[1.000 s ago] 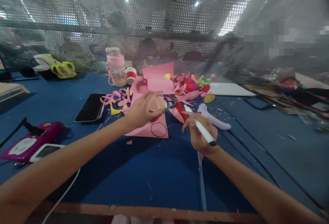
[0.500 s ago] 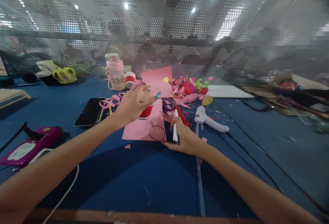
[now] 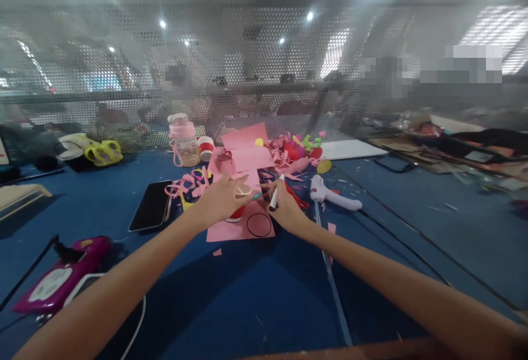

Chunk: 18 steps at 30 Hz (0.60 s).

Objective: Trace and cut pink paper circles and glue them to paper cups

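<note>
A red paper cup [image 3: 236, 216] with a pale rim stands on a pink sheet of paper [image 3: 220, 232]. My left hand [image 3: 220, 200] curls around the cup's upper part from the left, its teal-nailed fingers hiding much of it. To the right, my right hand [image 3: 284, 206] grips a white marker [image 3: 276, 194], held slantwise with a dark lower end. Its fingertips come close to those of my left hand. A black circle outline [image 3: 259, 225] is drawn on the sheet, just below and right of the cup.
A white glue gun [image 3: 336, 197] lies at right with its cord. Left are a phone [image 3: 152, 206] and a purple device [image 3: 66, 277]. Behind stand a pink-lidded bottle [image 3: 183, 140] and another red cup [image 3: 205, 149]. Craft scraps [image 3: 297, 153] pile up at back right.
My left hand has come down onto the cup. The right hand has drawn inward with the marker, tilting it more. The whole view has shifted, showing more of the ceiling.
</note>
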Motion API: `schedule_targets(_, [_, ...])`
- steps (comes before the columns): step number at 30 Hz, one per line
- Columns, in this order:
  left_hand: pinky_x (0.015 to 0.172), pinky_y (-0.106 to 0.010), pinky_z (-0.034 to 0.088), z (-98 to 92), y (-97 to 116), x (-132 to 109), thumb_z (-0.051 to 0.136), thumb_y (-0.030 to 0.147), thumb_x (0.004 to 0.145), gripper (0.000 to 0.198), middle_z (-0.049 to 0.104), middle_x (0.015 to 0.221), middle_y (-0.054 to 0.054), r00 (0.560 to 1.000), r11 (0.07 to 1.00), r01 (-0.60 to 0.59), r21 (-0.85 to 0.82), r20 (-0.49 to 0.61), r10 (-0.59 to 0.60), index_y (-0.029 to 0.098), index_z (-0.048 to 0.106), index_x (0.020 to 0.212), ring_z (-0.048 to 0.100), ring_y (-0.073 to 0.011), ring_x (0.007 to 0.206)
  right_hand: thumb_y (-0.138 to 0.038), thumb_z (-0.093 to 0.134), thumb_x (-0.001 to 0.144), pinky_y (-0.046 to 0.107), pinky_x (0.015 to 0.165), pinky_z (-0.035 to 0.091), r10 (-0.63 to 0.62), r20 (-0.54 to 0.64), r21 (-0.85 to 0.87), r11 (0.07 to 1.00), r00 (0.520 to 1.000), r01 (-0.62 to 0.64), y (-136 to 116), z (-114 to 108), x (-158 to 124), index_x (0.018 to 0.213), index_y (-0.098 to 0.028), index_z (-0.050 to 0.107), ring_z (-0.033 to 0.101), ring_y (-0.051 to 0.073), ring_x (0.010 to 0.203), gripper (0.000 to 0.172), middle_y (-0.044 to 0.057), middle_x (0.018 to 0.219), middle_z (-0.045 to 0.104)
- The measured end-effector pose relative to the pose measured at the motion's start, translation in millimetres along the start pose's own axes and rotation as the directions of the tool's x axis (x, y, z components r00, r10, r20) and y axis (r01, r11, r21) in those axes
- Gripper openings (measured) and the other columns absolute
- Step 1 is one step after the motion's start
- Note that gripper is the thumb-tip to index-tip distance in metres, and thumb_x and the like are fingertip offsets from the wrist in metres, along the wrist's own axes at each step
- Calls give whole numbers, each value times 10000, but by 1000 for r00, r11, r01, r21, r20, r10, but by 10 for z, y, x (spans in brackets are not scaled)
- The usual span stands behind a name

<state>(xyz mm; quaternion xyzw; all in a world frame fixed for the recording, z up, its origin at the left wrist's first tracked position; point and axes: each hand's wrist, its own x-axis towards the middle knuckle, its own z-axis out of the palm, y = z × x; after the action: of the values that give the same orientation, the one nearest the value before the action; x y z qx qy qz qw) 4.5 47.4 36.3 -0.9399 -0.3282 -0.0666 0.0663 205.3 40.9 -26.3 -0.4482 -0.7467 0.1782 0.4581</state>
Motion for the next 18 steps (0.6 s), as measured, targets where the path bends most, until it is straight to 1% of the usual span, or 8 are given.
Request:
schedule_targets(2, [977,-523,327,-52,-17,-17,336,215,911,346,436,1394,-111,1000,1000,-20,1,22,20,219,593,1143,428,-332,1230,-288,594,710,355,628,517,21,-67,94,995,998,-14,-9,40,109,802,-251,254,622,218,788,354,70,879,577])
schedule_targets(4, [964,-536,336,-109,-44,-29,333,252,912,342,396,1426,-103,999,1000,-14,-7,50,15,214,610,1109,398,-359,1249,-329,630,684,343,594,511,36,-74,155,988,997,-24,-23,53,213,797,-250,255,624,196,720,399,94,951,593])
schedule_targets(7, [947,-536,342,-201,-90,-42,331,256,904,345,333,1460,-96,995,996,17,-93,97,-7,219,603,1113,353,-383,1270,-371,654,681,327,567,497,18,-93,155,988,996,-4,-5,22,310,776,-245,276,621,185,683,410,106,967,605])
schedule_targets(10, [924,-461,387,-270,-96,-40,359,370,902,398,379,1416,-102,994,975,59,-214,108,-36,261,476,1267,378,-344,1253,-394,663,686,340,579,488,-8,-133,44,999,991,14,94,-30,323,790,-232,335,599,185,641,381,71,838,611])
schedule_targets(12, [903,-417,415,-279,-73,-26,423,472,868,557,413,1374,-109,990,939,91,-332,132,-49,284,315,1382,424,-315,1217,-415,654,697,348,592,490,-24,-134,-9,1000,991,23,179,-47,301,804,-225,365,587,184,635,361,48,776,593])
schedule_targets(14, [922,-400,411,-253,-46,-4,510,518,813,690,427,1345,-100,988,878,104,-468,146,-39,300,250,1414,461,-289,1182,-436,621,723,338,583,494,-38,-132,-27,999,991,35,248,-43,271,807,-223,385,572,176,631,329,28,747,566])
schedule_targets(16, [967,-396,381,-208,-27,18,578,516,772,703,436,1325,-80,992,834,77,-547,129,-7,314,312,1390,476,-266,1166,-448,538,779,308,543,489,-30,-141,-3,1000,990,30,288,-23,244,810,-225,398,547,154,591,266,6,715,529])
schedule_targets(18, [999,-392,352,-173,-19,31,614,499,756,666,448,1299,-64,993,816,54,-575,114,15,323,381,1354,474,-249,1165,-422,448,825,276,499,478,0,-136,40,999,991,6,301,-5,223,825,-227,408,520,135,545,199,-10,685,491])
